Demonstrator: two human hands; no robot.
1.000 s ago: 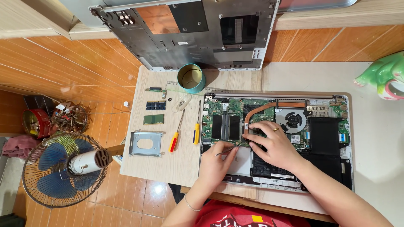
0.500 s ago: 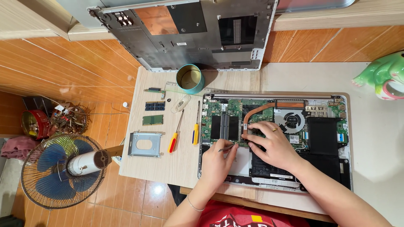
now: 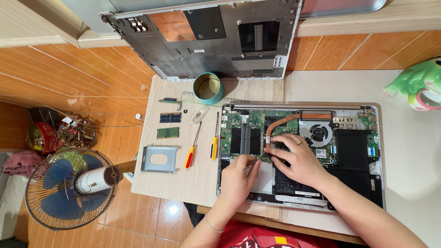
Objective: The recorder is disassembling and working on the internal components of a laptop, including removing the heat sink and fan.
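Note:
An open laptop point(image 3: 353, 151) lies bottom-up on the table with its green motherboard point(image 3: 239, 124), copper heat pipe point(image 3: 282, 123), fan point(image 3: 318, 133) and black battery exposed. My left hand point(image 3: 237, 180) pinches a thin metal tool, likely tweezers point(image 3: 250, 164), whose tip points at the lower edge of the motherboard. My right hand point(image 3: 298, 158), with a ring on one finger, rests flat on the board next to the heat pipe, fingertips pressing near the same spot.
Left of the laptop lie two screwdrivers point(image 3: 193, 147), one with a red-and-yellow handle and one yellow-and-blue point(image 3: 214, 146), a metal drive bracket point(image 3: 159, 159), two memory modules point(image 3: 169, 117) and a teal tin cup point(image 3: 207, 87). The laptop's bottom cover point(image 3: 206, 36) leans behind. A fan point(image 3: 69, 188) stands on the floor.
None of note; both hands stay on the motherboard, with only slight shifts of the left hand's tool tip.

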